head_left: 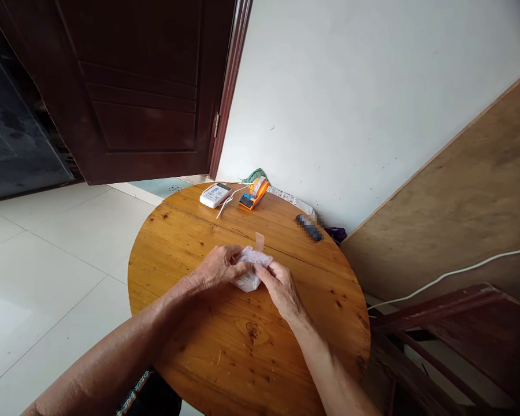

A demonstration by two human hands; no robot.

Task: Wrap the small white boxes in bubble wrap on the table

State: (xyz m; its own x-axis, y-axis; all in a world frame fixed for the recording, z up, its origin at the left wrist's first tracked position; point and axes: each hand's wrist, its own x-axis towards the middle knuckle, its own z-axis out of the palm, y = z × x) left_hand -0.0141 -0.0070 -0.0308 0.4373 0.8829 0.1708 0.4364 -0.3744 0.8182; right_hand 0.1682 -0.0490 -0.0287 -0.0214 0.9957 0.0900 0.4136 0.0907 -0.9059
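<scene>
While a plain white wall (351,104) fills the background, a dark reddish-brown panelled door (143,124) stands at the left and a smooth tan wooden panel (468,190) slants down the right. Before them is a round table (182,248) of glossy golden-brown wood, its surface marked by dark knots and long seams. Two bare hands meet near its middle, both partly closed. The left hand (220,267) curls over one side of a crumpled plastic bag (248,282), thumb and fingers pinching it; the right hand (282,288) grips the opposite side between thumb and curled fingers. The bag is thin, whitish and translucent, gathered into a small wrinkled bundle; whether anything is inside cannot be told. Toward the far edge of the table sits a white plastic case (215,196) with rounded corners, dark printing and a dark patch at one end. Just right of it is an orange and blue tape dispenser (253,196) with a roll of tape in it. Farther right lies a dark oblong object (309,227), partly blurred out. Smallest is a translucent strip (260,240), just beyond the bag.
</scene>
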